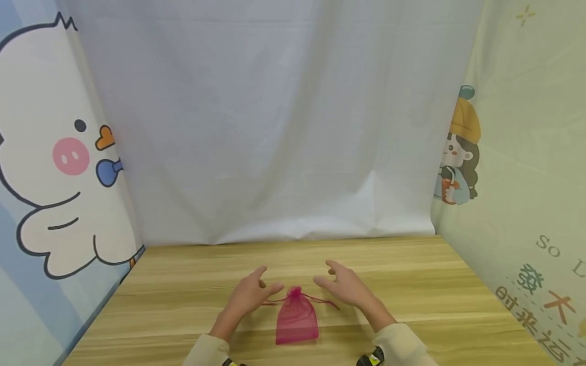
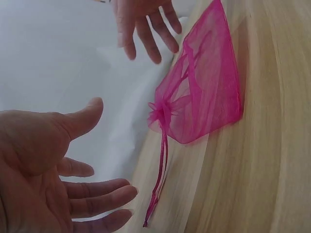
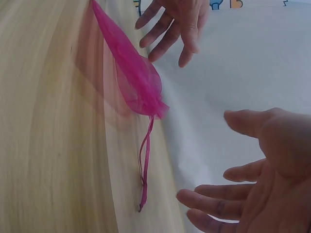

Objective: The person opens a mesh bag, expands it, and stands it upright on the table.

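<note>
A sheer magenta drawstring pouch (image 1: 296, 320) lies on the wooden table, its gathered neck pointing away from the person. One drawstring tail spreads out to each side. My left hand (image 1: 249, 294) is just left of the neck, fingers parted and holding nothing; the left wrist view shows its fingers (image 2: 99, 196) near the ribbon end. On the other side, my right hand (image 1: 343, 285) hovers with thumb and fingers apart, also holding nothing. In the right wrist view the pouch (image 3: 138, 82) stands puffed up a little, apart from both hands.
The light wooden table (image 1: 183, 284) ends at a hanging white cloth (image 1: 274, 127) at the back. Printed curtains close both sides, with a cartoon duck (image 1: 55, 127) at left and a cartoon child (image 1: 460, 152) at right.
</note>
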Motion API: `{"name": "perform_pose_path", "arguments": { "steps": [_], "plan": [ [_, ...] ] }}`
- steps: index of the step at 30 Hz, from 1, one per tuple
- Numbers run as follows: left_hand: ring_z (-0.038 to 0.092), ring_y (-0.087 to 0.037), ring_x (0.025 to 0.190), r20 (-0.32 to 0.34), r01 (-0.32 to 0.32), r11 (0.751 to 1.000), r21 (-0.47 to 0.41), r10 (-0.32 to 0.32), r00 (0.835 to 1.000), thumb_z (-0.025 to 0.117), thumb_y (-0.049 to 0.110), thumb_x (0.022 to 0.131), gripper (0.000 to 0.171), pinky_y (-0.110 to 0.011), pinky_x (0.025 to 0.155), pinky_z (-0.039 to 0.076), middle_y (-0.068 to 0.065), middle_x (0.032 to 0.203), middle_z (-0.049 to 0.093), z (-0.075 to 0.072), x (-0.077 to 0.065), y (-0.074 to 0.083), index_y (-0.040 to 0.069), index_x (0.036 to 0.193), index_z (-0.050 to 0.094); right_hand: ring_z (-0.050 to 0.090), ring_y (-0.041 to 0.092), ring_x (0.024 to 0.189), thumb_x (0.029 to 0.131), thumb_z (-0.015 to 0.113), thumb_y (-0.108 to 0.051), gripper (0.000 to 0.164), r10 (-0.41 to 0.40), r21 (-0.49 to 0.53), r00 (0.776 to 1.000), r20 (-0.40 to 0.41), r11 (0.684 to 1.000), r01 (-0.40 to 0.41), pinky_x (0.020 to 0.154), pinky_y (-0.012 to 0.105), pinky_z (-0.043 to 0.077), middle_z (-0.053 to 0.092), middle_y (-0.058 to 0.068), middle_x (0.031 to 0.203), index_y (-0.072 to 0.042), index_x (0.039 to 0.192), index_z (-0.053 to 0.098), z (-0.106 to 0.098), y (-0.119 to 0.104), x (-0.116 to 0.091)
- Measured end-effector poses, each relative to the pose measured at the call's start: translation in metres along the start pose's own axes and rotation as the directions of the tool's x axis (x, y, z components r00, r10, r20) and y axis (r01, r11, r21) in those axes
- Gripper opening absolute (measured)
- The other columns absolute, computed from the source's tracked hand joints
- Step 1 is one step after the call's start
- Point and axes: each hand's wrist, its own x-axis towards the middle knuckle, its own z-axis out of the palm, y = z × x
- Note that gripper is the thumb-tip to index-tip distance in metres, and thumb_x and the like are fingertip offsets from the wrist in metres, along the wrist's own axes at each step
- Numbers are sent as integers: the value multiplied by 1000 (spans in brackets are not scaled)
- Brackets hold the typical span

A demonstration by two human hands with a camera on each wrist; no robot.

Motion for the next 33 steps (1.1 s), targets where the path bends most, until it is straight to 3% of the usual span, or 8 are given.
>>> {"name": "perform_pose_path", "arguments": {
  "steps": [6,10,13,17,20,25,33],
  "plan": [
    [70,-28,80,19,33,999,-26,-33,999,79,36,86,75,-52,83,52,-16,92,71,5,0,6,-7,140,47,62,42,109,92,71,-31,69,38,9,998,40,999,-38,94,57,47,64,25,119,8,143,44,5,0,2],
    [69,-23,60,44,62,994,-89,-58,997,80,27,87,71,-43,69,56,-10,76,69,7,0,10,-10,137,47,66,36,101,91,73,-25,65,30,21,998,50,999,-31,89,53,50,66,24,114,9,140,47,8,2,5],
    [69,-24,63,52,78,990,-115,-72,996,80,25,87,69,-39,63,57,-12,79,69,9,1,10,-10,137,47,69,31,88,91,73,-20,64,46,112,996,77,992,-54,75,50,54,64,25,116,11,141,45,12,3,5],
    [68,-29,83,44,91,993,-75,-88,995,81,29,84,66,-50,82,54,-18,100,69,14,2,8,-7,133,54,70,27,75,91,71,-10,64,37,258,992,120,964,-67,64,41,57,59,31,120,14,142,41,20,6,3],
    [68,-31,87,64,95,990,-103,-89,994,81,26,84,64,-51,85,53,-19,100,70,18,0,6,-7,132,54,70,28,75,89,71,-4,62,3,300,992,129,953,-41,68,39,58,57,34,120,16,139,41,23,6,1],
    [70,-28,66,150,86,954,-287,-44,988,77,10,86,63,-39,63,57,-14,78,70,23,-2,5,-15,135,45,69,32,87,84,73,1,61,-30,264,991,130,965,-5,72,40,57,59,33,119,15,136,46,24,3,1],
    [71,-30,68,195,69,936,-345,0,981,74,-1,85,58,-39,61,57,-17,87,71,27,-3,5,-16,134,45,62,39,104,77,76,5,58,-49,195,989,138,981,21,87,51,52,65,26,113,11,131,55,27,1,1]
  ]
}}
